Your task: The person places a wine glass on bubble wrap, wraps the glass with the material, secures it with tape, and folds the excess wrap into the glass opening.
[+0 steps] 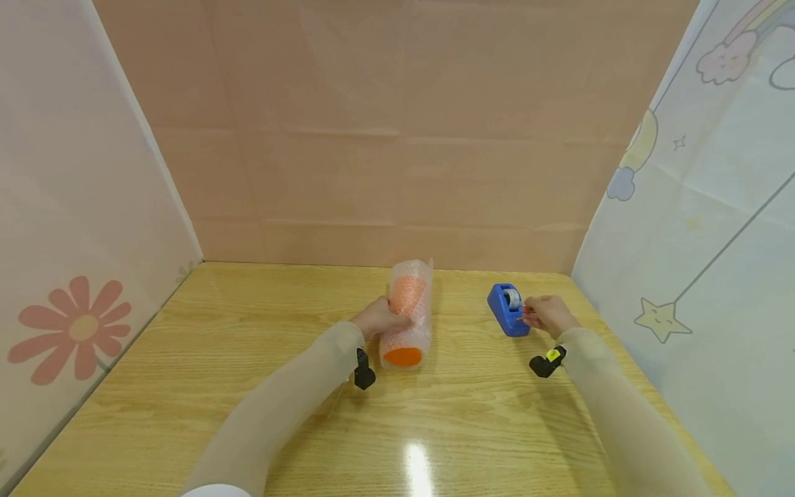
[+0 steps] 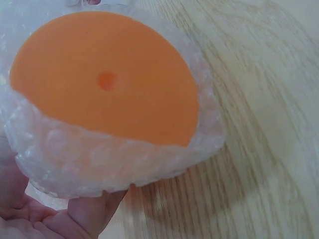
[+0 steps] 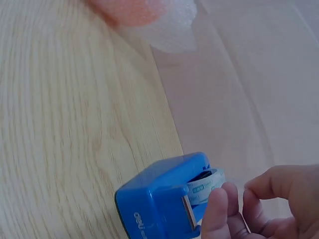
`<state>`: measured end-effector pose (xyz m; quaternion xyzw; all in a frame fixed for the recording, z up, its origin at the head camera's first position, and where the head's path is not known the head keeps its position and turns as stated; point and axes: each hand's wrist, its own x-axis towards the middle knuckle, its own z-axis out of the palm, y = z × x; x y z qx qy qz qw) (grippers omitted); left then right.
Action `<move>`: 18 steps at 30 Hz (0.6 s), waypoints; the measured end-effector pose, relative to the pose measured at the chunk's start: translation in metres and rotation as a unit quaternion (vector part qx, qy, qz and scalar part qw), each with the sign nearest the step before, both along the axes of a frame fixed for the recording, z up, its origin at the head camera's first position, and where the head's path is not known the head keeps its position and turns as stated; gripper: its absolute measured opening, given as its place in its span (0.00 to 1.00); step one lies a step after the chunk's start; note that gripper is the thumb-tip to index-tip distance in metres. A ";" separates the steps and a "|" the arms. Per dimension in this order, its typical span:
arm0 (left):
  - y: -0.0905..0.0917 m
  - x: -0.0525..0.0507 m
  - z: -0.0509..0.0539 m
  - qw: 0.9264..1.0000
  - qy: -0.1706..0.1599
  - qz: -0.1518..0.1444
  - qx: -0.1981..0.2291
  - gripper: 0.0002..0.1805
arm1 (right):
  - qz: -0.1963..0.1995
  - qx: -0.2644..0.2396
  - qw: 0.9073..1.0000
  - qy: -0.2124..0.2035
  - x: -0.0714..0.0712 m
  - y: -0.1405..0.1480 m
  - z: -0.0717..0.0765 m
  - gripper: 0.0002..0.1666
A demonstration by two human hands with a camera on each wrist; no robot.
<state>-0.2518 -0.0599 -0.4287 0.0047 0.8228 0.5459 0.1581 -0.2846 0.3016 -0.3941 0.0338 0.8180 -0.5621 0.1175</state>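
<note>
A roll of bubble wrap (image 1: 419,324) lies on the table around an orange object (image 1: 404,356). That object's round, flat end with a small dimple faces the left wrist camera, and its kind cannot be told. My left hand (image 1: 379,317) grips the wrapped roll from its left side, thumb on top. To the right stands a blue tape dispenser (image 1: 502,314) with a roll of clear tape (image 3: 205,188). At its cutter end, my right hand (image 3: 284,199) pinches a faint strip of tape between thumb and forefinger, with other fingertips close to the dispenser.
The wooden table (image 1: 279,304) meets a tan backdrop (image 1: 397,172) behind. Printed panels flank it, one with a flower (image 1: 81,328) on the left and one with a star (image 1: 663,319) on the right. A loose bubble-wrap edge sticks up at the roll's far end.
</note>
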 end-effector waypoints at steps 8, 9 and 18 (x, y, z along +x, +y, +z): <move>0.001 0.001 0.000 1.000 0.003 0.002 -0.010 0.39 | -0.008 -0.052 0.998 -0.033 -0.001 -0.002 -0.003 0.17; 0.001 0.001 0.000 1.000 0.005 0.003 -0.015 0.40 | -0.009 -0.052 0.998 -0.032 -0.001 -0.003 -0.003 0.17; 0.003 0.000 0.000 0.999 0.003 0.011 -0.033 0.42 | 0.002 -0.039 0.999 -0.031 0.002 -0.004 -0.002 0.15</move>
